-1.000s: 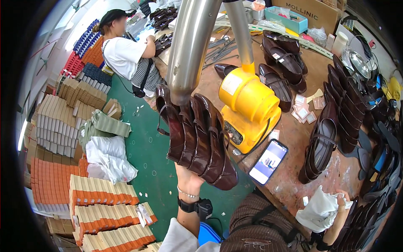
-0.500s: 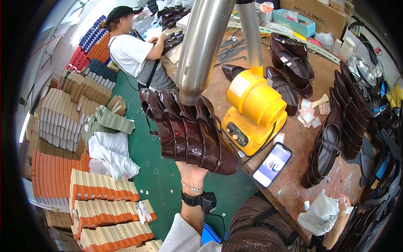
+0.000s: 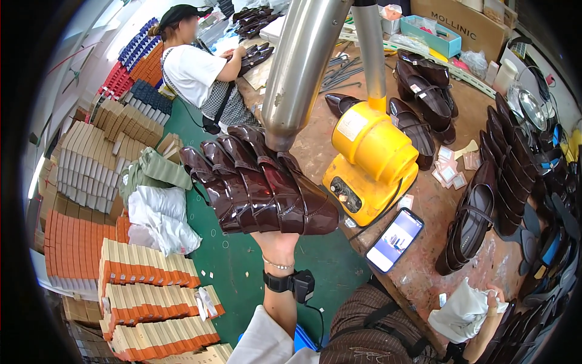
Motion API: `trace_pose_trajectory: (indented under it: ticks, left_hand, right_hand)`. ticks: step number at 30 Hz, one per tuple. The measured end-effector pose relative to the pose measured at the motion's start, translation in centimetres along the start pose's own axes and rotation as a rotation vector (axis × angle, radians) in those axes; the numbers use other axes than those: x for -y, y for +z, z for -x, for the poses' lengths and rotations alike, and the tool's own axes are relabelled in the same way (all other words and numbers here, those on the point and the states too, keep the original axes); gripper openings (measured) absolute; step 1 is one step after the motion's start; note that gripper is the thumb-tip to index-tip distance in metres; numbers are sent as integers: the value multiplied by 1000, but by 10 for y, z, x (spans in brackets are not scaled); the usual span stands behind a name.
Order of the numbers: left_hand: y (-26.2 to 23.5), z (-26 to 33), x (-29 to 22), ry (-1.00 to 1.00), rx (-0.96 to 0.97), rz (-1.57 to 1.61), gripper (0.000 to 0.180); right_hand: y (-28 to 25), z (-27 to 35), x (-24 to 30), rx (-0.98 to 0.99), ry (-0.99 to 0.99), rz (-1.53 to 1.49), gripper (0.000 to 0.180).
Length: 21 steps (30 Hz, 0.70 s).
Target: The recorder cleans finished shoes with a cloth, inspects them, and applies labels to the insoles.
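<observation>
Fanned glossy brown shoes (image 3: 260,188) have shifted left under the steel duct (image 3: 300,67); left hand (image 3: 276,242) grips them; right hand (image 3: 494,300) clutches white cloth (image 3: 464,312).

The left forearm rises from the near edge toward the middle of the scene, sleeve pushed back to the elbow, a thin bracelet and a black wrist strap below the palm. The left hand (image 3: 277,242) is raised well above the floor, its grip closed around what it carries, fingers hidden from view. At the near right, the right hand (image 3: 492,301) sits low at the edge of the worktop (image 3: 424,267), fingers curled shut on a white cloth (image 3: 464,312).
</observation>
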<state>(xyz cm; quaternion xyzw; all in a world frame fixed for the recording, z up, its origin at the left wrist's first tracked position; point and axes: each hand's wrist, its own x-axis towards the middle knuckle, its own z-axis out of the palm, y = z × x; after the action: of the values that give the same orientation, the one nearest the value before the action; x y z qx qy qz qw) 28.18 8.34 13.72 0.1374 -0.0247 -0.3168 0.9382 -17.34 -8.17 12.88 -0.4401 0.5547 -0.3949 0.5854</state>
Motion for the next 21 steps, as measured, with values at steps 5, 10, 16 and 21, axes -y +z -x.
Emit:
trace_pose_trajectory:
  ticks: [5,10,16,21]
  left_hand:
    - [5,-3,-2,62,-72,-79,57]
    - [0,-1,-8,66,29,65,63]
    - [1,4,-10,105,-131,1,65]
    - [-63,70,-28,-29,-142,-498,59]
  right_hand:
    - [0,4,2,17,-5,-14,29]
    - [1,9,5,37,-4,-25,29]
    - [7,14,12,-40,26,-8,29]
    - [37,24,40,140,17,129,32]
